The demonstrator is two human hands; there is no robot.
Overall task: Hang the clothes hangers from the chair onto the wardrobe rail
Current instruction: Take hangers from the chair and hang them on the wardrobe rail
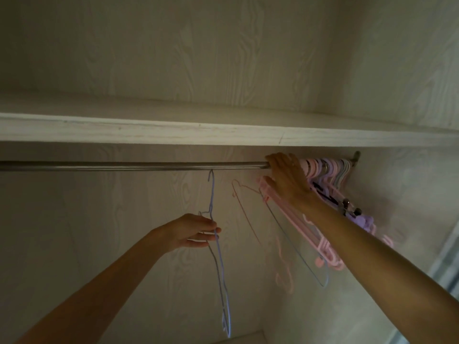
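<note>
Lilac wire hanger (219, 269), hook just under the metal wardrobe rail (124, 166), is pinched by the left hand (196, 232). Further right, the right hand (288, 180), fingers loosely extended, presses against bunched pink hangers (323, 247) hanging at the rail's right end.

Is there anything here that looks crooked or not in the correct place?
The hangers bunched at the right end of the rail slant instead of hanging straight, where the right hand presses against the pink hangers. The wire hanger held by the left hand hangs straight.
</note>
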